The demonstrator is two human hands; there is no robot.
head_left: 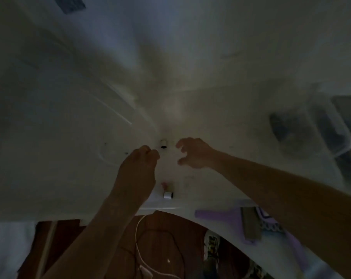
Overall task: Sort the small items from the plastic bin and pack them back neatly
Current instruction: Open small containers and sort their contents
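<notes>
The view is dim and motion-blurred. My left hand (139, 164) hovers over the white table (70, 158) with its fingers curled into a loose fist; whether it holds anything is hidden. My right hand (192, 153) is beside it, fingers spread and bent like a claw, holding nothing. Between the two hands, slightly farther away, stands a small white cylinder with a dark end (163, 143). Nearer the table's front edge lie a small white roll (168, 195) and a small pinkish item (164, 184). The clear plastic bin (319, 129) with dark contents sits blurred at the right.
A purple flat piece (221, 215) and a brownish strip (251, 222) lie at the table's front right edge. Below the edge are a wooden floor (160, 238) with a white cable (138, 242) and a dark cable, and a patterned shoe (211, 246).
</notes>
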